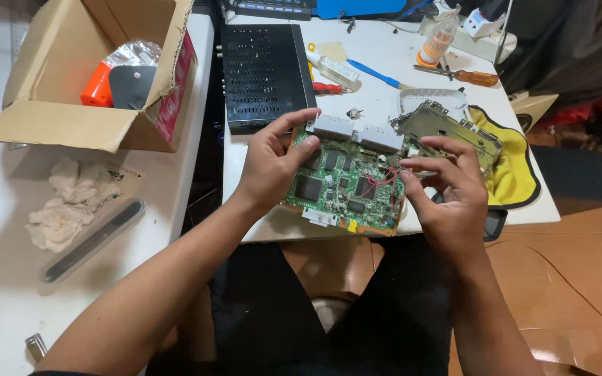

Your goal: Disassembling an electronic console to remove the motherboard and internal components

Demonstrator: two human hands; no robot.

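Both hands hold the green circuit board over the white table's near edge: the left hand grips its 9 o'clock side, and the right hand pinches near the red wires at 3 o'clock. A tug could tear those thin wires, or the board could slip floorward. A metal shield plate and yellow cloth crowd 2 o'clock; the black vented cover sits at 11, the cardboard box beyond.

One head-worn camera looks steeply down, close over the hands, facing the counter toward 12 o'clock, seemingly seated.
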